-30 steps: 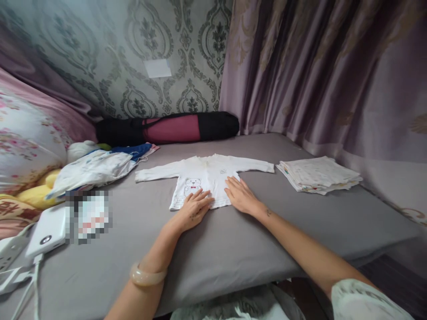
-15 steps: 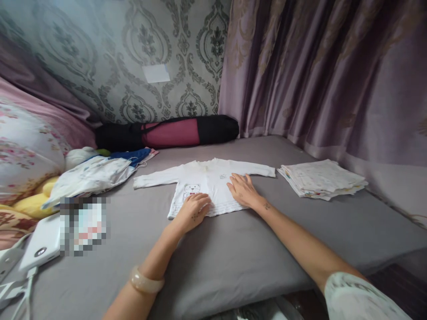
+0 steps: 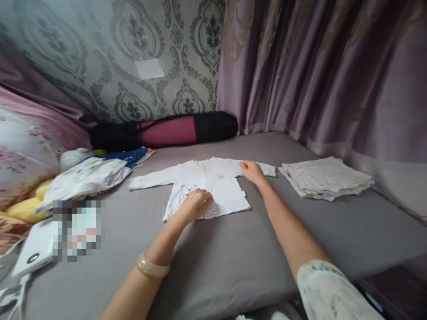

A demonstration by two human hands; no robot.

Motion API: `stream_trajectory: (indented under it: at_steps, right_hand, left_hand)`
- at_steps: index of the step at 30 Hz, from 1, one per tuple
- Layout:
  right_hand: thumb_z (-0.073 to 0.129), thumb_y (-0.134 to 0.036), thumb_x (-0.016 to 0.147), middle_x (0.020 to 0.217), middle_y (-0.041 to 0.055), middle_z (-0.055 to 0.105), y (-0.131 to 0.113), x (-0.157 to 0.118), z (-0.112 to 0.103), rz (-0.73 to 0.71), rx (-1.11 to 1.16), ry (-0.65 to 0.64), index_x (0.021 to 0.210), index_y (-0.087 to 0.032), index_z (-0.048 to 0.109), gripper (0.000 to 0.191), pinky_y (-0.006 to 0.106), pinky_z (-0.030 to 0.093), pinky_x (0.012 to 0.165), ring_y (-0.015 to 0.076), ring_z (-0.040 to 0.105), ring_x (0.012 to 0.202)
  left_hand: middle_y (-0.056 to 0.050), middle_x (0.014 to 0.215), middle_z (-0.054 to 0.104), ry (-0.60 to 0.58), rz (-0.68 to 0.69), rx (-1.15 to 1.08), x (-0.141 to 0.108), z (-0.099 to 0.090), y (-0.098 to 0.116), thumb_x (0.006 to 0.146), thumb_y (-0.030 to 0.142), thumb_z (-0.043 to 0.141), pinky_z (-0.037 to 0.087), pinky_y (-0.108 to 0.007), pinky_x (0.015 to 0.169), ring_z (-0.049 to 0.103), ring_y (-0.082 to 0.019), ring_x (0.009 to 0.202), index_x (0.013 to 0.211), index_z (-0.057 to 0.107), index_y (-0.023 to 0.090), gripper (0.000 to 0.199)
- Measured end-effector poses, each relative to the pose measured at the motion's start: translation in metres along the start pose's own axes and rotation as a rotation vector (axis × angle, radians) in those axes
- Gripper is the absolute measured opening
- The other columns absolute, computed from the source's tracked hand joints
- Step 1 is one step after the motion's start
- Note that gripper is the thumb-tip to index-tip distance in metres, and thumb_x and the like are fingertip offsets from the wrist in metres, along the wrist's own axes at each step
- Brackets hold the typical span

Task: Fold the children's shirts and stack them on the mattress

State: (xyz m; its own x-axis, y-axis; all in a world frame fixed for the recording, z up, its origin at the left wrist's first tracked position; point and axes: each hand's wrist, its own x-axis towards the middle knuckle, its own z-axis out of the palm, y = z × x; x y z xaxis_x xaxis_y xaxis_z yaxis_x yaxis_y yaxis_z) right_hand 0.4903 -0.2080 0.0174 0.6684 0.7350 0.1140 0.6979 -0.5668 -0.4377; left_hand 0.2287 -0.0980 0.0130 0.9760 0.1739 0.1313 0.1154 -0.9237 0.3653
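Observation:
A small white long-sleeved baby shirt (image 3: 227, 191) lies spread flat with its sleeves out to both sides and a bear print on its lower left front. Over the lower front of the shirt is my left hand (image 3: 196, 205), its fingers loosely bent and not closed on anything visible. My right hand (image 3: 252, 172) has its fingers curled together on the right-hand sleeve, pinching the fabric near the shoulder. Part of that sleeve is hidden under the hand, while its cuff shows beyond it.
A stack of folded white cloths (image 3: 327, 178) lies at the right. Crumpled clothes (image 3: 90, 178) and a white power bank (image 3: 36, 244) with a cable are at the left. A black and maroon long bag (image 3: 167, 131) lies along the wall on the grey bed sheet (image 3: 233, 258).
My right hand has moved from the shirt's front up and right to the sleeve, and its fingers have closed. My left hand stays over the lower front. The view has shifted slightly.

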Motion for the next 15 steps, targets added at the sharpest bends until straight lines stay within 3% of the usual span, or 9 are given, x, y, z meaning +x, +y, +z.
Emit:
stream_trajectory:
  at_steps: [3,6,11,15]
  right_hand:
    - [0.041,-0.022,0.092,0.113,0.0115,0.071,0.023,0.017,-0.01,0.219,-0.01,0.103,0.115,-0.018,0.07,0.037,0.028,0.045,0.087,0.0225,0.063,0.105]
    - [0.045,-0.016,0.087,0.119,0.0149,0.067,0.042,0.025,-0.015,0.341,-0.069,0.106,0.12,-0.017,0.067,0.041,0.035,0.045,0.092,0.0268,0.059,0.112]
    - [0.044,-0.011,0.083,0.134,0.0218,0.054,0.062,0.028,-0.014,0.451,-0.186,0.033,0.126,-0.012,0.063,0.047,0.051,0.039,0.1,0.0346,0.045,0.127]
    - [0.041,-0.009,0.084,0.136,0.0227,0.051,0.068,0.032,-0.012,0.461,-0.237,0.018,0.125,-0.011,0.063,0.046,0.053,0.038,0.101,0.0348,0.043,0.129]
  left_hand:
    - [-0.008,0.091,0.071,0.015,0.001,-0.014,0.014,0.004,0.0,0.096,0.029,0.04,0.048,-0.033,0.084,0.064,-0.023,0.089,0.094,0.069,0.019,0.031]
    - [-0.009,0.098,0.071,0.011,-0.006,-0.052,0.033,0.008,-0.002,0.094,0.028,0.041,0.049,-0.034,0.086,0.065,-0.023,0.094,0.098,0.068,0.018,0.029]
    - [-0.013,0.116,0.068,0.063,-0.027,-0.166,0.07,0.018,-0.013,0.092,0.027,0.046,0.051,-0.034,0.09,0.064,-0.023,0.103,0.118,0.06,0.015,0.033]
    - [-0.015,0.123,0.064,0.094,-0.036,-0.205,0.103,0.029,-0.024,0.089,0.023,0.048,0.051,-0.036,0.093,0.065,-0.022,0.103,0.126,0.055,0.013,0.038]
